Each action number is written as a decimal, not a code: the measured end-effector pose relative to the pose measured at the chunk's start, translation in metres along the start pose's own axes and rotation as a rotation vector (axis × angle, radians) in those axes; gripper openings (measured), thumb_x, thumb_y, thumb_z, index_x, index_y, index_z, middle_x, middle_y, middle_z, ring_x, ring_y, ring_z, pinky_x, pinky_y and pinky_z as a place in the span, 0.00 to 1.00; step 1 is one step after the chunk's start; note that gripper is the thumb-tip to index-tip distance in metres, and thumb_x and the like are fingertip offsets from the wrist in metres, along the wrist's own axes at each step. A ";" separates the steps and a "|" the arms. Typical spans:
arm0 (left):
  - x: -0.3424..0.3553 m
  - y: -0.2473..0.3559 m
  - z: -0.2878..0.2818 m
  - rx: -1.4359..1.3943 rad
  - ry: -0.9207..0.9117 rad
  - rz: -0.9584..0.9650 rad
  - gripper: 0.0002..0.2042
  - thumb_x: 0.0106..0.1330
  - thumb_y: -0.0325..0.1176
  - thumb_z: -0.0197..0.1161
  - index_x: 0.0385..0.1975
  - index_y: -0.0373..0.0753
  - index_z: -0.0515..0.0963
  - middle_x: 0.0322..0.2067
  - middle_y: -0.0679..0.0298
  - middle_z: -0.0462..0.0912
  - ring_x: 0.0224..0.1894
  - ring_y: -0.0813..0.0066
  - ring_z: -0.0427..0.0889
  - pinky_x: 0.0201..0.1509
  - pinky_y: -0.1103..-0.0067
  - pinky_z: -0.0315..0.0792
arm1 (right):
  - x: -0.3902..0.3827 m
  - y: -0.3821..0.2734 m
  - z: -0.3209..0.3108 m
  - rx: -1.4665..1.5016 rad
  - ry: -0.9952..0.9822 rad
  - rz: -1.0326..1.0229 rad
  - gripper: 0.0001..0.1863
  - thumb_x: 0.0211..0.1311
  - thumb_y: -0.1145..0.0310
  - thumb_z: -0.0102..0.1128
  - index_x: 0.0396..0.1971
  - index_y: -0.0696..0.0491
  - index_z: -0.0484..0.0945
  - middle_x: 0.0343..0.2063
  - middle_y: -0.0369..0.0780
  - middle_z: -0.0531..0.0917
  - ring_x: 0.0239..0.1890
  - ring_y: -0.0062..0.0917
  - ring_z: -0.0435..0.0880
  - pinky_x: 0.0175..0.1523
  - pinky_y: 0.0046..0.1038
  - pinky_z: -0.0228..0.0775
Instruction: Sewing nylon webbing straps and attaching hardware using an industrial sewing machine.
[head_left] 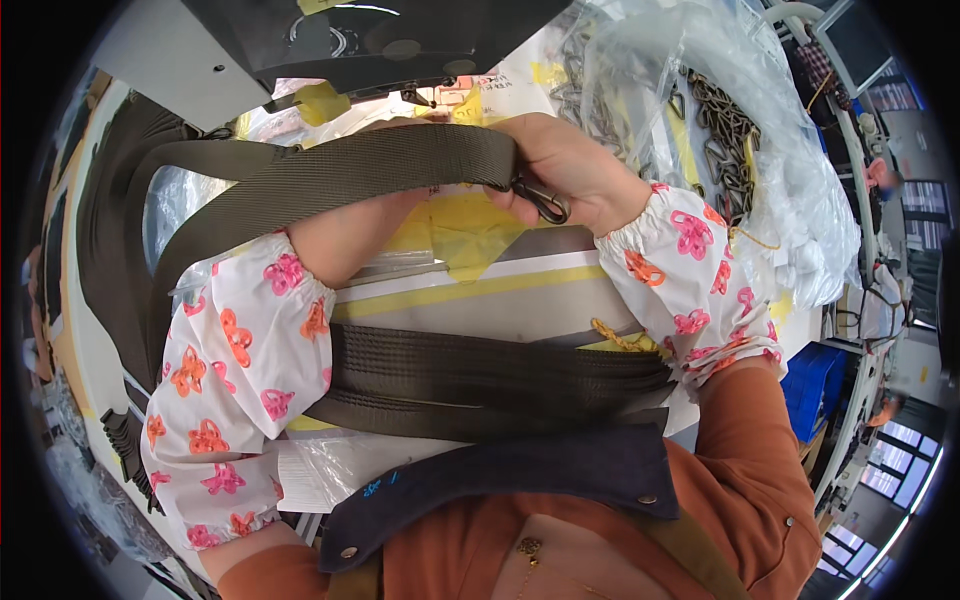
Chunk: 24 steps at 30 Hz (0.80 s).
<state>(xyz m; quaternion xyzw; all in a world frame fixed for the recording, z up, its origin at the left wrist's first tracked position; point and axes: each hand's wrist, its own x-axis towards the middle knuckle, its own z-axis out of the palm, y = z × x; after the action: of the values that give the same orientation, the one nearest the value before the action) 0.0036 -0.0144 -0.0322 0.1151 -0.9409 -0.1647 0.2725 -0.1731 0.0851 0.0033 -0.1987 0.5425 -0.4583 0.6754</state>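
Observation:
A dark olive webbing strap (350,165) arches from the left across the middle, above the work table. My right hand (565,165) is closed on its right end, with thumb and fingers pinching near a metal snap hook (541,201). Behind the strap, my left hand (385,212) shows only in part; the webbing hides its fingers. Both arms wear white floral sleeve covers. Close to my body, a stack of similar dark webbing straps (480,375) lies across the table edge.
A dark sewing-machine-like head (400,45) overhangs the table beyond my hands. Clear plastic bags with metal snap hooks (725,135) lie at the right. More webbing (115,230) hangs at the left. A blue bin (812,390) stands at the lower right.

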 end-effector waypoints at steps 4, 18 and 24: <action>0.000 -0.014 0.007 0.127 -0.008 0.227 0.11 0.57 0.32 0.59 0.41 0.42 0.76 0.32 0.63 0.78 0.31 0.67 0.78 0.36 0.77 0.72 | 0.009 0.006 -0.012 -0.019 -0.073 -0.010 0.16 0.65 0.62 0.43 0.32 0.61 0.73 0.14 0.41 0.75 0.08 0.21 0.71 0.12 0.19 0.65; 0.004 -0.018 0.006 0.156 -0.196 0.184 0.16 0.58 0.28 0.54 0.47 0.38 0.68 0.32 0.51 0.77 0.34 0.54 0.78 0.36 0.71 0.74 | 0.022 0.026 -0.022 -0.939 0.290 -0.806 0.21 0.44 0.66 0.69 0.39 0.58 0.75 0.27 0.39 0.79 0.27 0.22 0.76 0.36 0.21 0.70; 0.008 -0.011 0.004 0.188 -0.217 0.263 0.18 0.54 0.23 0.51 0.47 0.38 0.66 0.29 0.51 0.75 0.33 0.54 0.77 0.36 0.69 0.73 | 0.027 0.028 -0.013 -0.944 0.409 -0.846 0.26 0.35 0.54 0.69 0.31 0.59 0.77 0.22 0.44 0.79 0.26 0.35 0.80 0.34 0.30 0.71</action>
<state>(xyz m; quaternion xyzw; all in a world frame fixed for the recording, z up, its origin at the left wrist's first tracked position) -0.0041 -0.0264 -0.0358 -0.0023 -0.9829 -0.0505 0.1768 -0.1737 0.0789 -0.0372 -0.5778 0.6775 -0.4255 0.1615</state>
